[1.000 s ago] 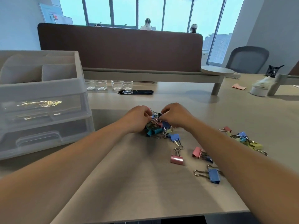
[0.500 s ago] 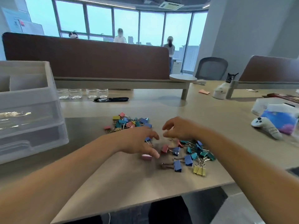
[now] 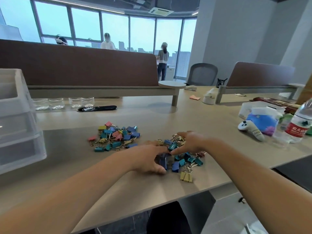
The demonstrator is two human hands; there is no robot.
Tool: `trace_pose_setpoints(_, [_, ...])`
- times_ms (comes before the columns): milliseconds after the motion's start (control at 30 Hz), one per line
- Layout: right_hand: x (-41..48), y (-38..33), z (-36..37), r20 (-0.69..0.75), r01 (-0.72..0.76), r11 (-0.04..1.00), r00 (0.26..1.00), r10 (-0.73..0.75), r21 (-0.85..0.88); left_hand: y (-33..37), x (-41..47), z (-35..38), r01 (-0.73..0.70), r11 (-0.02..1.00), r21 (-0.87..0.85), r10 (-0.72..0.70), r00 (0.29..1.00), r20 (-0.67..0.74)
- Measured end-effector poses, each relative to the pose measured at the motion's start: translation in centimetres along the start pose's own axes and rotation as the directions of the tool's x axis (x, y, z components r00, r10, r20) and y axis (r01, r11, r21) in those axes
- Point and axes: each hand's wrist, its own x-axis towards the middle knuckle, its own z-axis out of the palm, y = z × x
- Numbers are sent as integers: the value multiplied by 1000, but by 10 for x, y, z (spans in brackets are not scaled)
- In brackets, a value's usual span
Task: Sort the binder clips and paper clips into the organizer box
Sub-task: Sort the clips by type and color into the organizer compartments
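Two heaps of coloured binder clips lie on the desk. The far heap (image 3: 116, 136) sits left of centre, with nothing touching it. My hands work in the near heap (image 3: 184, 157), which has gold clips at its back edge. My left hand (image 3: 147, 159) curls its fingers and thumb round a few blue binder clips (image 3: 163, 162) at the heap's left side. Spread on top of the heap is my right hand (image 3: 191, 141), its index finger pointing left. A yellow clip (image 3: 185, 176) lies nearest the desk edge. The clear plastic organizer box (image 3: 18, 125) stands at far left.
Small clear jars (image 3: 64, 103) and a black oblong tray (image 3: 97, 108) line the back under the brown divider (image 3: 76, 65). At right lie a white controller (image 3: 249, 128), a blue pouch (image 3: 263, 122) and a water bottle (image 3: 300, 122). The desk's front edge (image 3: 168, 198) runs close below the near heap.
The view has swung right. Both hands left the far heap and came to the near right heap, where my left hand curled round blue clips and my right spread over the pile.
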Motion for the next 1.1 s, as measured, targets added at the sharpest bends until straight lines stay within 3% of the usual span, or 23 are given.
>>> trace_pose_setpoints(167, [17, -13, 2, 60, 38, 998, 998, -35, -55, -15, 9, -5, 38, 997, 70, -30, 994, -104])
trace_pose_setpoints(300, [31, -28, -1, 70, 80, 992, 995, -74, -93, -31, 15, -6, 75, 997, -18, -76, 987, -144])
trace_pose_setpoints(700, [44, -60, -8, 111, 192, 975, 977, -180, -113, -59, 22, -9, 155, 985, -71, -169, 943, -285])
trace_pose_setpoints(867, [54, -68, -6, 56, 274, 960, 961, -271, -52, -72, 20, -14, 192, 981, -33, -193, 932, -306])
trace_pose_setpoints(1100, [59, -70, -1, -149, 362, 932, 920, -362, -30, -81, 17, -16, 197, 979, -55, -204, 939, -278])
